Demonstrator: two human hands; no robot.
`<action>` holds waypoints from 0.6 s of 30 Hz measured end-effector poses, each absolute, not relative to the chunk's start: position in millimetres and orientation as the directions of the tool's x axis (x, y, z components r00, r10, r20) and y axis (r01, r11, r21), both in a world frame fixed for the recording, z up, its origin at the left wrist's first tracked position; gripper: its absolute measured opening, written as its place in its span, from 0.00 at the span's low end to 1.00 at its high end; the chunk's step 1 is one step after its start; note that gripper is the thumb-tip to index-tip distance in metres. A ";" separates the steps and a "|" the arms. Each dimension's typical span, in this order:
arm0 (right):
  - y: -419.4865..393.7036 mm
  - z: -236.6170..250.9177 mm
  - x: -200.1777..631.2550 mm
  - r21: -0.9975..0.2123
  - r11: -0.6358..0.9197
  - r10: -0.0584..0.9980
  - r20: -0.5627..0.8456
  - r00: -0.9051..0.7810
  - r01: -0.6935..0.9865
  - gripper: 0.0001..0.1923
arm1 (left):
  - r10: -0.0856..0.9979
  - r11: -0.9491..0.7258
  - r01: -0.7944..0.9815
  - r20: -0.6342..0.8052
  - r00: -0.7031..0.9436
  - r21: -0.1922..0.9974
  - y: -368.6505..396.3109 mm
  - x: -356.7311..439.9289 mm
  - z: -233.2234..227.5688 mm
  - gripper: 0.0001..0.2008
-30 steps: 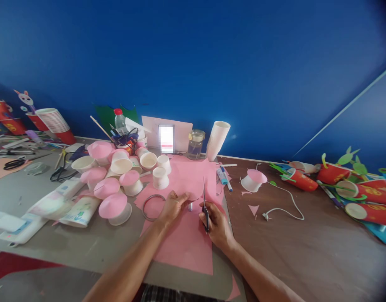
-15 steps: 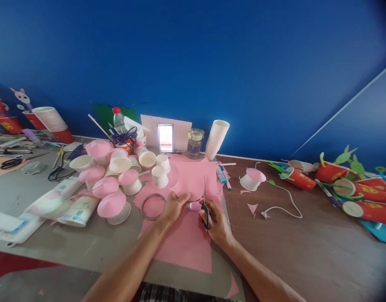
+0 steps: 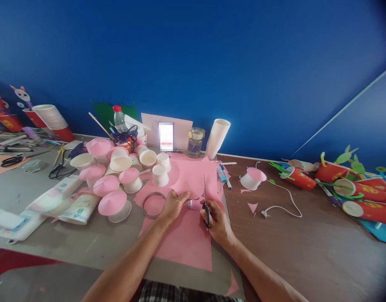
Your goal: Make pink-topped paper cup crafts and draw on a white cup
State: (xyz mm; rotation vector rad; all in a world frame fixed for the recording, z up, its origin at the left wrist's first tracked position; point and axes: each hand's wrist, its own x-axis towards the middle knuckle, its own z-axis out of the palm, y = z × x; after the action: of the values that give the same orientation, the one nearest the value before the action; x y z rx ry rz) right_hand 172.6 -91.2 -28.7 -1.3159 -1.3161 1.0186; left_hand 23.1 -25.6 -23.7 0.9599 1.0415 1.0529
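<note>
My left hand (image 3: 174, 206) pinches the near edge of a piece of pink paper (image 3: 189, 182) between thumb and fingers. In my right hand (image 3: 217, 220) is a pair of black-handled scissors (image 3: 206, 209), blades pointing away from me at the paper's right side. Whether the blades are fully closed is hard to make out. Beneath both hands lies a larger pink sheet (image 3: 183, 245). A dark ring (image 3: 153, 205) rests left of my left hand, and a small shiny roll (image 3: 194, 204) sits between the hands.
Paper cups with pink cone tops (image 3: 113, 203) crowd the left. A tall cup stack (image 3: 217, 138), a glass jar (image 3: 196, 142) and a lit phone (image 3: 166, 136) stand at the back. Markers (image 3: 224, 176), a white cable (image 3: 287, 209) and red cups (image 3: 369, 212) lie to the right.
The view has shifted very slightly. Both hands hold nearly the same place, and more of the small roll between them shows now.
</note>
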 end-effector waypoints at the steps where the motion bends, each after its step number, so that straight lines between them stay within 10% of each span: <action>1: -91.3 -28.5 172.7 -0.982 0.064 0.995 0.077 0.065 0.177 0.22 | 0.973 0.196 -0.151 -0.173 0.154 0.969 -25.6 22.1 -23.5 0.21; 18: -91.8 -37.3 177.8 -0.984 0.061 0.998 0.063 0.009 0.165 0.19 | 0.992 0.101 -0.003 -0.101 0.074 0.995 -26.0 20.5 -10.5 0.24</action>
State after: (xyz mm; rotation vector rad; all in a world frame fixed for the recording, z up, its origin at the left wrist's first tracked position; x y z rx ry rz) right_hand 177.8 -91.8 -37.3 -1.2891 -1.3472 1.0695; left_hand 20.5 -26.0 -10.5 1.1640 1.1962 1.0835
